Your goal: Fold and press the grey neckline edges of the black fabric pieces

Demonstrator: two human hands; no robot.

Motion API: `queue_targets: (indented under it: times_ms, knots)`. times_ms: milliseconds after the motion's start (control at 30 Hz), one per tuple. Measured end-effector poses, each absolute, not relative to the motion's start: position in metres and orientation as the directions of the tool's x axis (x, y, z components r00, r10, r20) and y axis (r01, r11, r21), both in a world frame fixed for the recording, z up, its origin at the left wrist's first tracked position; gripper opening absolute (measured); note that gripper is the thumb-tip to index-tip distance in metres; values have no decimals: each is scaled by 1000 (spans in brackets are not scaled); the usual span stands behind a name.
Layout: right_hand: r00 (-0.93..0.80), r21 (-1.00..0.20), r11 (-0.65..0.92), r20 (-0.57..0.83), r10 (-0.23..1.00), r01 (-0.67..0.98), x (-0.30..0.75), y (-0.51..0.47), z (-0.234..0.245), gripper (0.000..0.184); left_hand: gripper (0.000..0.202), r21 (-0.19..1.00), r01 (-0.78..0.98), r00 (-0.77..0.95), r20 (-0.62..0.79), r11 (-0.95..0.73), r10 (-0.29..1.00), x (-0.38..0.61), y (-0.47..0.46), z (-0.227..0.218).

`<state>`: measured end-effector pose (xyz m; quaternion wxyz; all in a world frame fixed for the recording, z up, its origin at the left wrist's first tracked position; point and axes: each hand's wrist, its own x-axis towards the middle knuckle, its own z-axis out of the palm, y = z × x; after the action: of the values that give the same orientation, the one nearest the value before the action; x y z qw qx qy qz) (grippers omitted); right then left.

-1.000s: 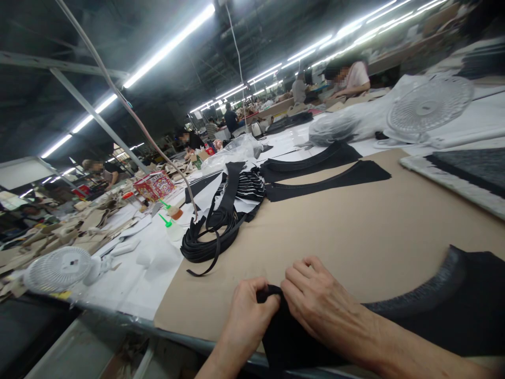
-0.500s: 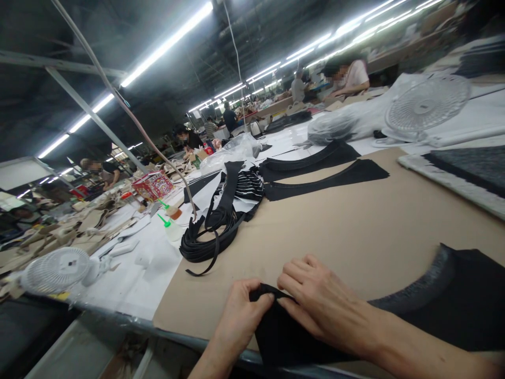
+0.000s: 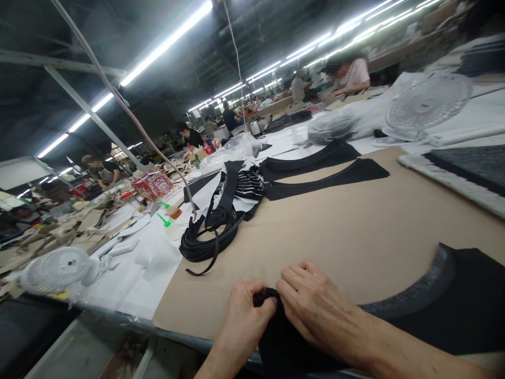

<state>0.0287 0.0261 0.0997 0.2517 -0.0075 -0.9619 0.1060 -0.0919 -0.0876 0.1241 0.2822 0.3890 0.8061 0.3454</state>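
Note:
A large black fabric piece (image 3: 469, 305) with a curved, greyish edge strip lies at the table's front edge, running under my right forearm. My left hand (image 3: 248, 310) pinches its left end between thumb and fingers, where the edge looks folded over. Close beside it, my right hand (image 3: 311, 300) has its fingers curled and pressed together on the same edge; its fingertips are partly hidden. Farther back lie two curved black fabric pieces (image 3: 327, 178), flat on the brown board (image 3: 355, 226). A coil of black strips (image 3: 209, 242) sits left of them.
White fans stand at the left (image 3: 59, 268) and right (image 3: 428, 105). Green-tipped bottles (image 3: 168, 223) and a patterned red box (image 3: 153, 185) are on the left of the table. A cable (image 3: 138, 123) hangs down near the coil. Several people work in the background.
Both hands have drawn closer together on the fabric edge. My right thumb has tucked in under its fingers, and the fabric's left end is folded more.

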Motion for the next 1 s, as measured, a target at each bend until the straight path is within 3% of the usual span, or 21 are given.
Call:
queue_targets:
  times_ms: [133,233,300,400,467,600,1000]
  knots:
    - [-882,-200,976,471,23,-81,32,26,101,14,16,773,425,-560,-184,471,808,-93,-88,125]
    - [-897,-282,944,440,-34,-174,36,28,106,11,18,777,436,-559,-161,453,814,-95,-90,127]
    - [-907,-393,906,421,28,-155,38,32,109,12,18,785,444,-543,-149,433,827,-96,-92,130]
    - [-909,-572,820,352,225,-19,38,38,112,20,17,801,449,-504,-140,397,852,-95,-94,135]
    - [-930,-606,795,286,229,9,36,41,112,22,18,799,466,-488,-128,382,864,-93,-95,137]
    - [-965,-504,861,252,75,-64,33,44,111,19,17,790,495,-475,-102,361,874,-88,-95,140]
    - [-927,-342,913,364,-91,-224,26,44,106,14,17,845,387,-429,-189,369,883,-86,-95,145]
